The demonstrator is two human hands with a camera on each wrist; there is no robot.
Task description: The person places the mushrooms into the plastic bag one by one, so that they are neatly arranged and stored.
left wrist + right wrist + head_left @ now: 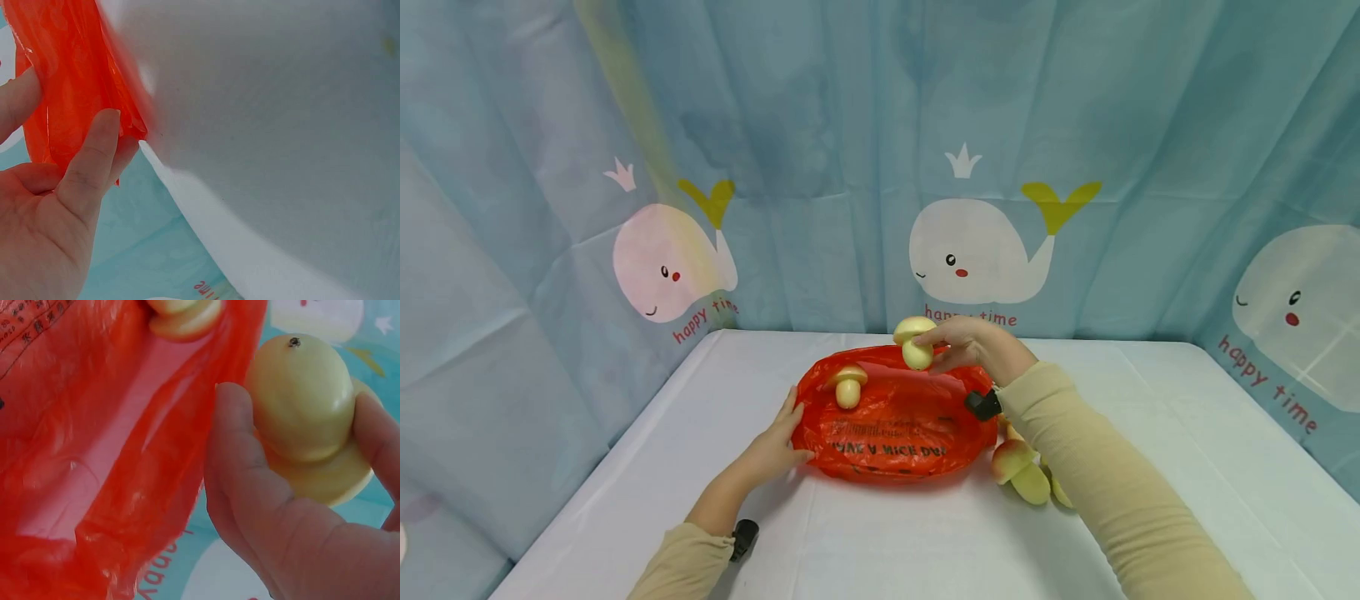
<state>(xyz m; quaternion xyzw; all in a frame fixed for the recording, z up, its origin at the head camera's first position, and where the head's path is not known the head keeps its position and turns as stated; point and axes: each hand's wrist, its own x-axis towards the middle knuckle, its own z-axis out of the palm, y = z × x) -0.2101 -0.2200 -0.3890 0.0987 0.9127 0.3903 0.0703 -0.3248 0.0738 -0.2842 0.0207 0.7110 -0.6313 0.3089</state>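
Note:
A red plastic bag (891,421) lies spread on the table, its mouth facing up. One toy mushroom (848,390), with a pale stem and yellowish cap, rests inside its left part. Over the bag's far right rim, my right hand (964,342) pinches another yellow-green mushroom (303,400) between thumb and fingers, stem end down. My left hand (775,446) touches the bag's left side with loosely spread fingers; in the left wrist view its fingers (94,153) lie against the red plastic (75,81).
Beside the bag's right end, a mushroom with a reddish cap (1021,473) lies on the white table (880,542); others there are partly hidden by my right sleeve (1105,475). A blue curtain (850,167) with whale prints hangs behind the table.

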